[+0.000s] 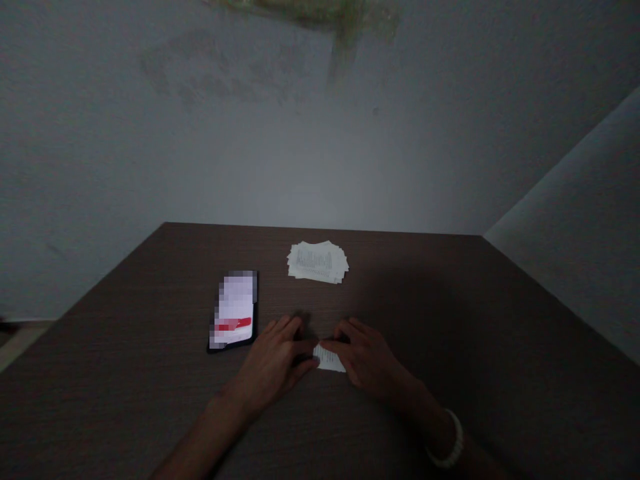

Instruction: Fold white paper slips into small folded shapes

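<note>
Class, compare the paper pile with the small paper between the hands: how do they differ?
The paper pile shows many overlapping pieces with jagged edges; the small paper looks like one piece, though its layers cannot be told.
The paper pile lies farther back, untouched; the small paper is nearer, between the left hand and right hand, which partly cover it.
Both are white with dark print and lie on the table.

"How are we posed?"
"Our left hand (pixel 273 355) and right hand (pixel 371 360) nearly meet, palms down, fingers (pixel 286 325) bent."
"Our arms?"
"Left (pixel 215 420) and right (pixel 417 405) angle inward."
</note>
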